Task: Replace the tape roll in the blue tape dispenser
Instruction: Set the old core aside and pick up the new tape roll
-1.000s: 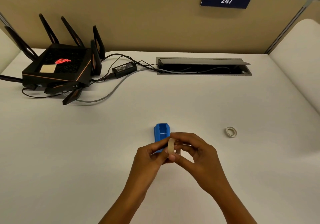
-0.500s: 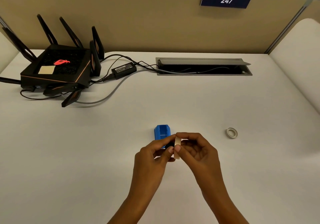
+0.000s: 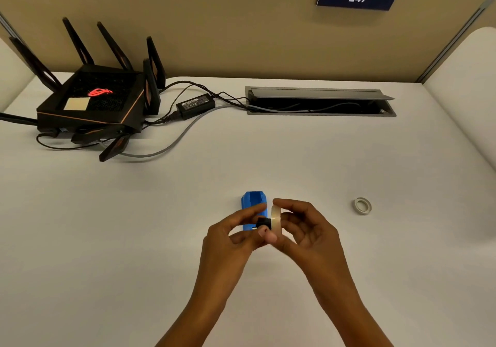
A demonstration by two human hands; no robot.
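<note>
The blue tape dispenser (image 3: pixel 253 201) lies on the white desk, partly hidden behind my fingers. My right hand (image 3: pixel 306 228) pinches a pale tape roll (image 3: pixel 276 219) held on edge just above the desk. My left hand (image 3: pixel 236 235) pinches a small black spool hub (image 3: pixel 264 223) that sticks out of the roll's left side. A second, smaller whitish tape ring (image 3: pixel 362 206) lies flat on the desk to the right, apart from both hands.
A black router (image 3: pixel 91 105) with antennas sits at the back left, with a power brick (image 3: pixel 195 105) and cables trailing to a grey cable tray slot (image 3: pixel 319 102) in the desk. A beige partition stands behind.
The hands have drawn slightly apart. The black hub now shows between my left fingers and the roll, and the roll has shifted a little to the right of the dispenser.
</note>
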